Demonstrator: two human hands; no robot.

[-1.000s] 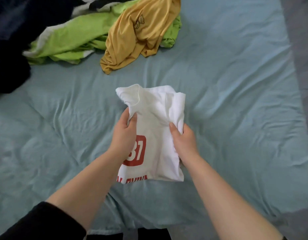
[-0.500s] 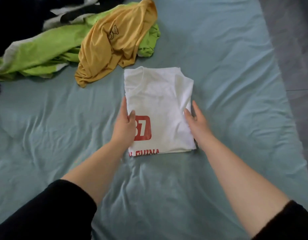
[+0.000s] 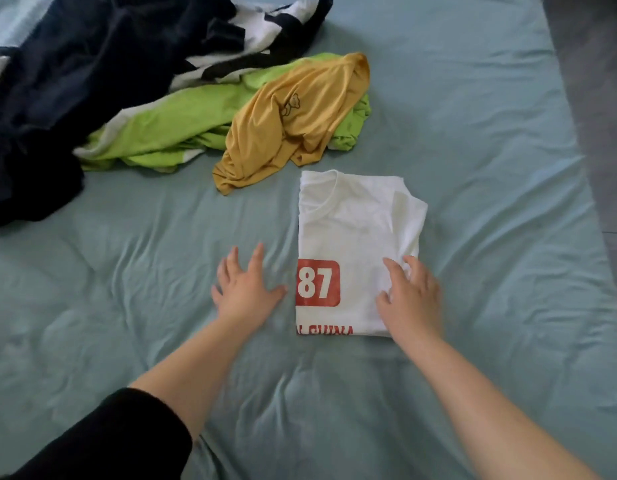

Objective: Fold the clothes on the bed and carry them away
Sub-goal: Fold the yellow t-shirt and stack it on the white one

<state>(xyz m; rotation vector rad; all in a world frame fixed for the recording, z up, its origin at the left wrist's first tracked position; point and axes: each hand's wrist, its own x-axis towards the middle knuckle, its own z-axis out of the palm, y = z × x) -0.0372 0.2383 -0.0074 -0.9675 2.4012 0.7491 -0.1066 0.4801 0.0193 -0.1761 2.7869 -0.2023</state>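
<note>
A white T-shirt [image 3: 355, 237] with a red "87" print lies folded into a neat rectangle on the pale blue bed sheet [image 3: 473, 133]. My right hand [image 3: 409, 299] rests with spread fingers on the shirt's lower right corner. My left hand [image 3: 246, 289] is off the shirt, just left of its edge, fingers apart over the sheet and holding nothing. Behind the shirt lie a crumpled mustard-yellow top [image 3: 300, 123], a lime-green garment [image 3: 175, 129], a black-and-white striped piece [image 3: 265, 39] and dark navy clothing [image 3: 75, 81], all unfolded.
The bed's right edge [image 3: 573, 133] runs down the right side, with grey floor [image 3: 601, 81] beyond it. Wrinkled bare sheet stretches to the right of the white shirt and toward me.
The white shirt went from held up in both hands to lying flat and folded on the sheet. My left hand has let go and slid left; my right hand stays on its corner.
</note>
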